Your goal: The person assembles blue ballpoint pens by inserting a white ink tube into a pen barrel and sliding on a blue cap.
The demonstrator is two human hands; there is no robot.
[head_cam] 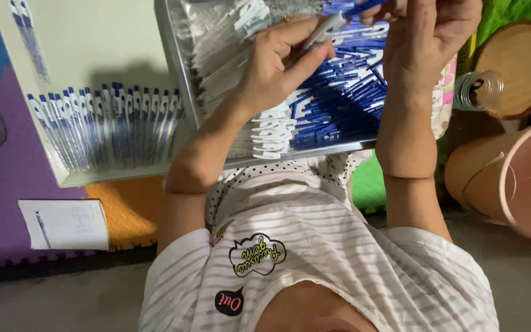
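Note:
My left hand (278, 61) grips a slim pen (326, 27) with a pale barrel, fingers curled around its lower part. My right hand (431, 34) pinches the same pen's blue end (357, 8) just above. Both hands hover over a metal tray (176, 67) that rests on my lap. The tray holds several loose blue pens (345, 98) on its right side. On its left side lie several pens in clear and white sleeves (228, 55).
A pale flat board (93, 37) at the left carries a row of several finished pens (106, 126). A paper slip (69, 224) lies on the purple and orange foam mat (1, 190). At the right are a pink bucket (523, 184), a round wooden lid (523, 67) and a glass jar (477, 89).

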